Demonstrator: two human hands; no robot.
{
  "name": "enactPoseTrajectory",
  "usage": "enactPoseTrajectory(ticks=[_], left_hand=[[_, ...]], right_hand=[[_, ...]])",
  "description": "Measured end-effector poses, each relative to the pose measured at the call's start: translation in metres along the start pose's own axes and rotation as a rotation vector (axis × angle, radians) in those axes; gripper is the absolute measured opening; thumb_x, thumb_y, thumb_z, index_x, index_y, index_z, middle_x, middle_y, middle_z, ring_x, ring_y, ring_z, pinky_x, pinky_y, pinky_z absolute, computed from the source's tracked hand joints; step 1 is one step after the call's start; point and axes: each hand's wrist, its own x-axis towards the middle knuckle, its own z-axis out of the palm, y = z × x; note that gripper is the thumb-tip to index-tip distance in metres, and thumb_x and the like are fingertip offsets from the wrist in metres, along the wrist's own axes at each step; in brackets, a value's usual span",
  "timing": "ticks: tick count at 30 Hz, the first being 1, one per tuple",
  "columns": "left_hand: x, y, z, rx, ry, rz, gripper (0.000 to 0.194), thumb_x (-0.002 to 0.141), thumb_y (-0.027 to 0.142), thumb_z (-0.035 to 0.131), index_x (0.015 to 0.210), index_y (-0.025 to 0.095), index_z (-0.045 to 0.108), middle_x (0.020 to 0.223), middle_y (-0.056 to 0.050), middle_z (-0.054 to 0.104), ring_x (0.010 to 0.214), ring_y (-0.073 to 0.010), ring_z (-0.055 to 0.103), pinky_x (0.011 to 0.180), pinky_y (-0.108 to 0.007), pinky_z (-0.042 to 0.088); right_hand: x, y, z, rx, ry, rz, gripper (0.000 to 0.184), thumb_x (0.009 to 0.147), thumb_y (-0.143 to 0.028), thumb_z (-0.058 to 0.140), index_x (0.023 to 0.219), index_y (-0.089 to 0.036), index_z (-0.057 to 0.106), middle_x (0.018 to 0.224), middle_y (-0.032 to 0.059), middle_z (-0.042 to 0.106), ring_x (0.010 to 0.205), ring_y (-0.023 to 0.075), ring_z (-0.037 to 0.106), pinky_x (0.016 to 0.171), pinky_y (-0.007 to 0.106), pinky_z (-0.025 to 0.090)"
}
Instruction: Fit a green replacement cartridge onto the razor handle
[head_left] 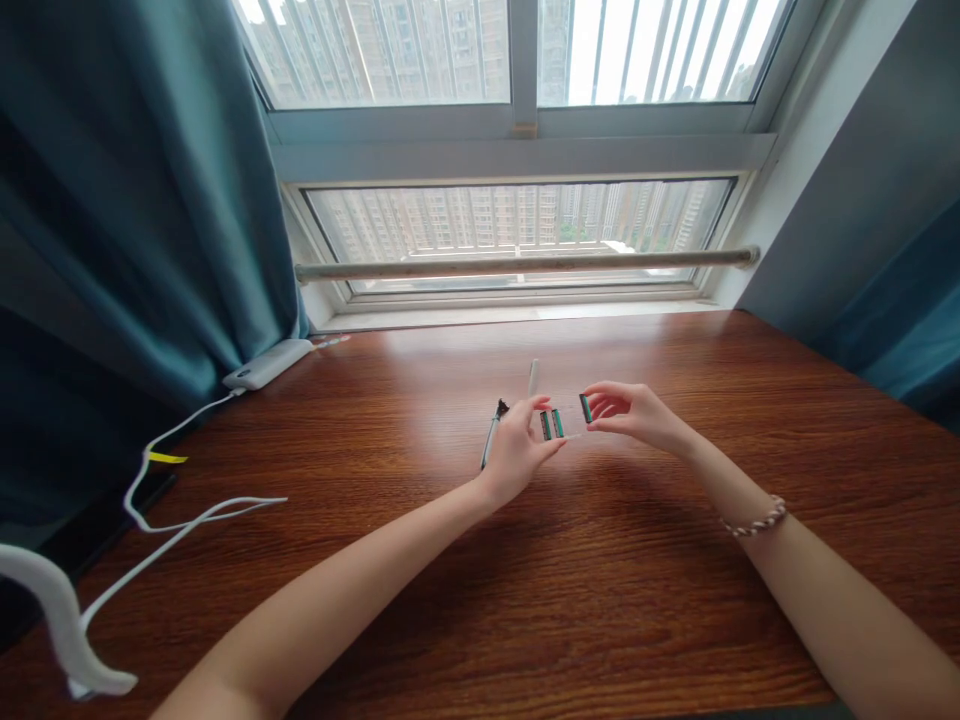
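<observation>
The right hand [634,412] pinched a green-and-black strip [586,408] between thumb and fingers, just right of the clear piece [571,420]. The left hand [516,445] gripped that clear piece at its left side, fingers on its far edge and thumb on its near one; two more strips [551,425] stood side by side at its left end, within the grip. A white stick [534,377] lay beyond the clear piece, and a slim dark-tipped thing [491,435] left of it, partly hidden by the left hand. The table [600,580] spread below it. Well to its left ran a white cable [130,495], with a white box [270,364] farther back; the window [525,265] stood well beyond it.
</observation>
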Motion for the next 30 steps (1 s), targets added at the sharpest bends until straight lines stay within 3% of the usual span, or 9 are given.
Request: enactPoseTrajectory(ticks=[4,9,21,24,30], left_hand=[[-0.020,0.011,-0.021,-0.204,-0.051,-0.072,0.049,0.067,0.023,0.064,0.111,0.023,0.042,0.106,-0.003,0.054,0.044,-0.0011,0.026,0.040,-0.017,0.024],[-0.038,0.014,-0.031,-0.307,-0.036,-0.098,0.053,0.066,0.023,0.065,0.111,0.025,0.038,0.106,-0.003,0.053,0.045,0.0002,0.026,0.041,-0.015,0.025],[-0.045,0.013,-0.036,-0.432,-0.019,-0.074,0.064,0.062,0.024,0.071,0.115,0.028,0.034,0.105,-0.003,0.054,0.044,0.0004,0.026,0.040,-0.016,0.023],[-0.045,0.011,-0.035,-0.417,-0.018,-0.067,0.062,0.060,0.026,0.072,0.110,0.026,0.037,0.101,-0.002,0.055,0.043,0.0003,0.024,0.039,-0.016,0.022],[-0.047,0.002,-0.033,-0.300,0.003,-0.070,0.067,0.055,0.031,0.075,0.110,0.026,0.038,0.100,-0.001,0.057,0.043,-0.0011,0.028,0.040,-0.017,0.026]], right_hand=[[-0.007,-0.025,0.016,-0.133,-0.063,-0.151,0.043,0.064,-0.031,0.069,0.102,-0.014,0.057,0.085,0.0055,0.064,0.074,0.0149,0.060,0.073,0.033,0.052],[-0.012,-0.037,0.040,-0.191,-0.030,-0.246,0.040,0.066,-0.029,0.069,0.100,-0.015,0.056,0.087,0.0064,0.063,0.075,0.0152,0.060,0.070,0.031,0.053],[-0.020,-0.039,0.050,0.157,-0.106,-0.093,0.043,0.065,-0.026,0.070,0.102,-0.013,0.053,0.097,0.0085,0.061,0.087,0.0185,0.061,0.081,0.035,0.053],[-0.019,-0.041,0.049,0.053,-0.084,-0.130,0.041,0.065,-0.030,0.070,0.099,-0.013,0.055,0.093,0.0076,0.062,0.083,0.0180,0.062,0.078,0.033,0.054],[-0.019,-0.045,0.044,-0.469,-0.025,-0.328,0.034,0.071,-0.034,0.065,0.099,-0.016,0.057,0.085,0.0060,0.065,0.075,0.0163,0.062,0.068,0.026,0.051]])
